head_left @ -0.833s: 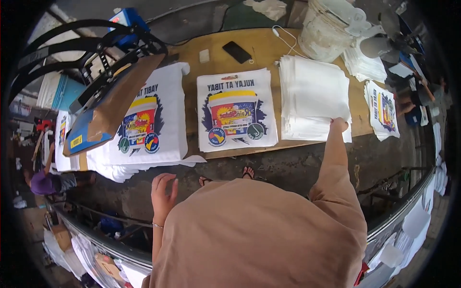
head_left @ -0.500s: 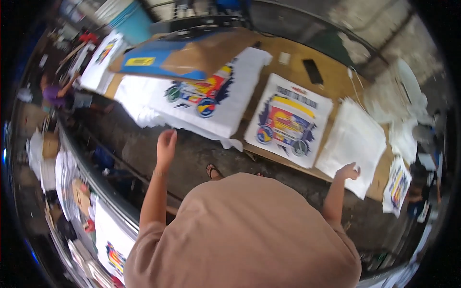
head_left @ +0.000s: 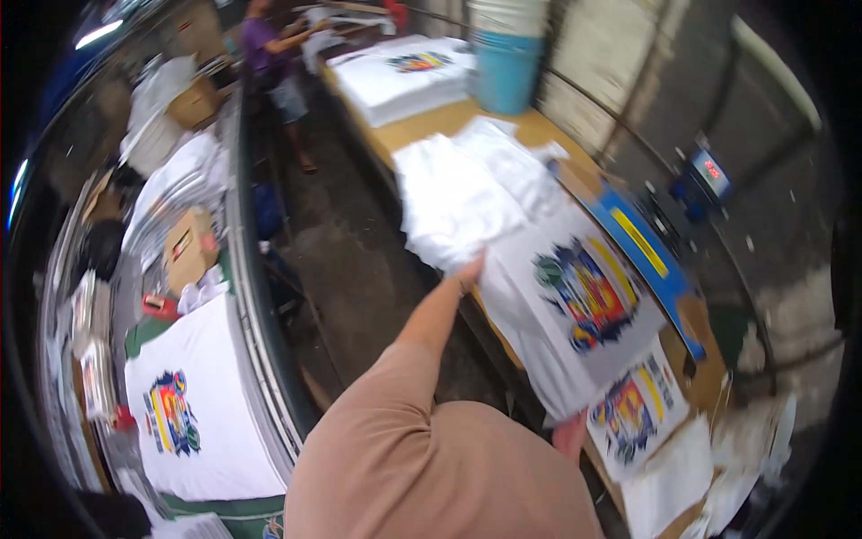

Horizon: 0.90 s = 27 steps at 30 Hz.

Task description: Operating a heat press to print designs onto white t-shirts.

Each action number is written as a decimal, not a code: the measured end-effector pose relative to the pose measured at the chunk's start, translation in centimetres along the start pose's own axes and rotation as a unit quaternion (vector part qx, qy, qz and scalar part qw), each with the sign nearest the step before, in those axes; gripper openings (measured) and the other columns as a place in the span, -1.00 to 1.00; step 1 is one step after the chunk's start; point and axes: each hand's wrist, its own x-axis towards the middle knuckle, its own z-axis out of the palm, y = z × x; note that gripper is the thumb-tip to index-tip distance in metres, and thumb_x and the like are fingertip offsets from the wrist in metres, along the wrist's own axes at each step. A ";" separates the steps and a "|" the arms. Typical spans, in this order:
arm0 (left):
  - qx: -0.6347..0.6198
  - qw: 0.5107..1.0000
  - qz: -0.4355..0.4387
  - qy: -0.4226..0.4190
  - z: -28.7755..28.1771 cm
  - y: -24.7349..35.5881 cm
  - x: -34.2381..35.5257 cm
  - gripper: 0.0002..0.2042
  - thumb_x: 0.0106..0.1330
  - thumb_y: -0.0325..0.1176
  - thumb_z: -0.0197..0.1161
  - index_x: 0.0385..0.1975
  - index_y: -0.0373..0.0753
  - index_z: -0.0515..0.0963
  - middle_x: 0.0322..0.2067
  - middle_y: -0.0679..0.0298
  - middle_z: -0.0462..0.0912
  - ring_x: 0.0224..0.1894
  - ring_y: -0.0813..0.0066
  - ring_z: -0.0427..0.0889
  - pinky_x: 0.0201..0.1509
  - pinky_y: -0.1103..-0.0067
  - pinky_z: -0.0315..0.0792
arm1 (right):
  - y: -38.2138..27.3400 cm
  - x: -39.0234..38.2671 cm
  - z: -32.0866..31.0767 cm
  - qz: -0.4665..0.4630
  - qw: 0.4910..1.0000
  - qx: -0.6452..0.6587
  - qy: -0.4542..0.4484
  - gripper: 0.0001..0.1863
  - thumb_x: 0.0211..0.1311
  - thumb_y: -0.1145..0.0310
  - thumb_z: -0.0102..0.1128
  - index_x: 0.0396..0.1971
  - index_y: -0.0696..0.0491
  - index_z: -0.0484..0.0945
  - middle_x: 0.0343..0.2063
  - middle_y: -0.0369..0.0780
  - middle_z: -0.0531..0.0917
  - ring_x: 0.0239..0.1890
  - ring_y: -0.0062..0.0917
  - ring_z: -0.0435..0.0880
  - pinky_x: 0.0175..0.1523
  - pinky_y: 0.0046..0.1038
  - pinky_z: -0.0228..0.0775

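A white T-shirt (head_left: 530, 310) with a colourful print lies stretched along the table, its near side hanging over the edge. My left hand (head_left: 472, 269) is closed on that near edge, where the cloth bunches into a white heap (head_left: 458, 193); the fingertips are partly hidden by fabric. At the shirt's other end, my right hand (head_left: 569, 437) grips the hem, mostly covered by cloth and my own body. Just beyond the shirt is a blue and brown panel (head_left: 642, 242) with a yellow label. A printed white sheet (head_left: 633, 409) lies near my right hand.
Plain white sheets (head_left: 669, 490) lie at the table's near right end. Farther left are stacked white shirts (head_left: 404, 94) and a blue bucket (head_left: 507, 72). A display box (head_left: 705, 180) stands behind the panel. Left, a long rail (head_left: 256, 359) borders another printed shirt (head_left: 206, 404). A person (head_left: 269, 45) works far off.
My view has swung left. Both hands, held apart from the shirt before, are now on its near edge and hem. The shirt's left part is now bunched up.
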 end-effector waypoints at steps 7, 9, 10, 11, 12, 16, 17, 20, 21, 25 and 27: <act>-0.212 0.958 0.134 0.136 -8.8 11.2 -13.7 -0.66 0.29 -0.20 0.11 -0.15 -0.39 0.50 -0.16 0.21 0.56 -0.08 0.47 0.47 0.05 0.53 0.31 | -10.9 -4.5 9.8 -0.286 0.940 0.066 0.175 -0.49 0.22 0.12 0.01 0.14 0.03 0.31 0.09 -0.05 0.41 0.08 -0.21 0.43 0.14 -0.12 0.28; -0.417 0.882 0.178 0.130 -13.6 13.4 -19.5 -0.76 0.28 -0.25 0.12 -0.26 -0.31 0.51 -0.27 0.24 0.57 -0.16 0.43 0.52 0.00 0.53 0.35 | -14.0 -3.2 17.3 -0.274 0.936 0.144 0.168 -0.57 0.28 0.15 -0.06 0.07 0.05 0.38 0.06 -0.06 0.44 0.04 -0.22 0.46 0.11 -0.13 0.33; -0.450 0.855 0.203 0.158 -16.3 14.1 -22.8 -0.78 0.28 -0.24 0.12 -0.30 -0.28 0.50 -0.30 0.25 0.57 -0.19 0.41 0.53 -0.03 0.52 0.37 | -14.3 -2.7 21.1 -0.306 0.938 0.125 0.106 -0.58 0.28 0.14 -0.06 0.05 0.05 0.40 0.05 -0.07 0.44 0.02 -0.22 0.48 0.11 -0.14 0.32; -0.485 0.822 0.238 0.183 -18.8 14.4 -26.2 -0.80 0.29 -0.23 0.11 -0.33 -0.25 0.49 -0.33 0.25 0.57 -0.21 0.40 0.54 -0.05 0.50 0.39 | -14.5 -1.9 25.0 -0.335 0.935 0.108 0.038 -0.58 0.29 0.13 -0.07 0.03 0.05 0.42 0.04 -0.08 0.44 0.00 -0.23 0.49 0.12 -0.14 0.32; -0.498 0.790 0.279 0.224 -20.9 14.7 -29.6 -0.83 0.29 -0.22 0.12 -0.43 -0.16 0.49 -0.47 0.35 0.56 -0.36 0.50 0.55 -0.21 0.52 0.43 | -14.8 -1.3 28.8 -0.254 0.959 0.126 0.014 -0.58 0.29 0.12 -0.07 0.04 0.03 0.43 0.06 -0.08 0.42 0.05 -0.25 0.44 0.13 -0.13 0.30; -0.491 0.677 0.380 0.395 -26.4 14.0 -43.2 -0.82 0.30 -0.21 0.08 -0.40 -0.18 0.48 -0.49 0.33 0.54 -0.37 0.50 0.54 -0.24 0.51 0.42 | -10.3 2.1 43.5 -0.245 0.945 0.037 -0.213 -0.51 0.20 0.03 -0.10 -0.28 0.20 0.55 -0.23 -0.02 0.60 -0.20 -0.24 0.57 -0.14 -0.14 0.39; -0.476 0.653 0.406 0.427 -27.0 13.7 -46.5 -0.82 0.30 -0.23 0.07 -0.34 -0.20 0.48 -0.43 0.31 0.55 -0.32 0.49 0.54 -0.18 0.49 0.42 | -9.0 3.2 47.2 -0.218 0.941 0.036 -0.255 -0.51 0.20 0.03 -0.10 -0.28 0.20 0.55 -0.23 -0.02 0.60 -0.20 -0.24 0.57 -0.14 -0.14 0.39; -0.442 0.562 0.483 0.506 -26.3 13.2 -54.7 -0.80 0.31 -0.23 0.05 -0.27 -0.22 0.47 -0.35 0.30 0.55 -0.27 0.48 0.54 -0.12 0.47 0.42 | -4.3 5.5 57.2 -0.168 0.944 -0.010 -0.284 -0.50 0.30 0.12 -0.05 0.11 0.14 0.36 0.13 -0.09 0.35 0.15 -0.32 0.33 0.21 -0.27 0.20; -0.417 0.516 0.504 0.553 -25.7 13.0 -57.0 -0.77 0.32 -0.20 0.03 -0.24 -0.24 0.45 -0.32 0.27 0.55 -0.23 0.43 0.54 -0.06 0.45 0.41 | -2.5 5.7 60.6 -0.147 0.939 -0.011 -0.310 -0.50 0.30 0.12 -0.05 0.11 0.14 0.36 0.13 -0.09 0.35 0.15 -0.32 0.33 0.21 -0.27 0.20; -0.291 0.377 0.575 0.665 -21.2 12.6 -63.6 -0.73 0.38 -0.13 -0.04 -0.16 -0.20 0.41 -0.24 0.26 0.55 -0.12 0.43 0.54 0.04 0.43 0.39 | 4.9 4.5 73.2 -0.064 0.879 -0.035 -0.472 -0.51 0.30 0.16 -0.06 0.09 0.21 0.36 0.14 -0.09 0.33 0.19 -0.33 0.27 0.31 -0.32 -0.01; -0.230 0.316 0.621 0.679 -18.2 12.8 -65.6 -0.73 0.40 -0.14 -0.07 -0.16 -0.20 0.41 -0.24 0.27 0.56 -0.13 0.44 0.54 0.00 0.44 0.42 | 8.1 3.3 79.4 0.034 0.852 -0.042 -0.521 -0.53 0.34 0.19 -0.11 0.10 0.20 0.35 0.09 -0.10 0.38 0.15 -0.36 0.31 0.29 -0.32 0.02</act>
